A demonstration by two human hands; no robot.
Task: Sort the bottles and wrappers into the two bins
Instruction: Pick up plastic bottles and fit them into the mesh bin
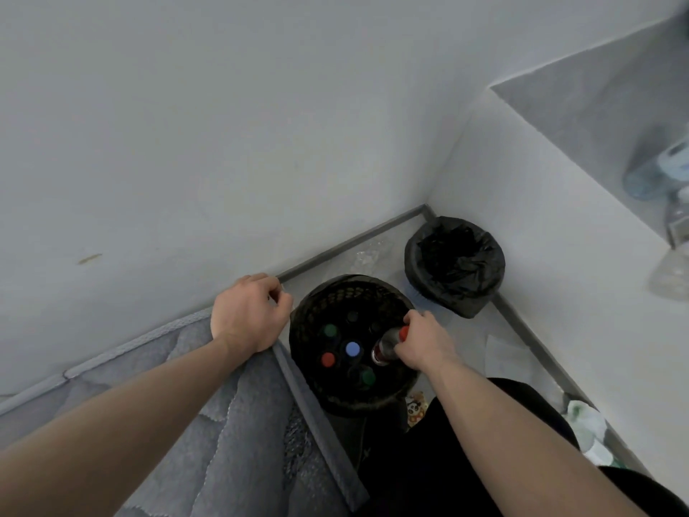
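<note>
Right grip: the right hand [423, 343] has its fingers curled round the neck of a bottle [387, 347] with a red cap, held tilted over the mesh bin.
Left grip: the left hand [248, 315] rests at the mattress [208, 397] corner, fingers bent as if pinching something; what, if anything, I cannot tell.
Mesh bin: the mesh bin [391, 399] already holds several bottles standing upright, their caps showing red, blue and green.
Lined bin: the lined bin [455, 264], with its black bag, stands in the wall corner just beyond; its contents are not visible.
Left to sort: wrappers [585, 423] lie on the floor by the right wall.
Risk: the bin looks crowded, so a bottle released at a tilt could lodge on the caps or roll over the rim.
</note>
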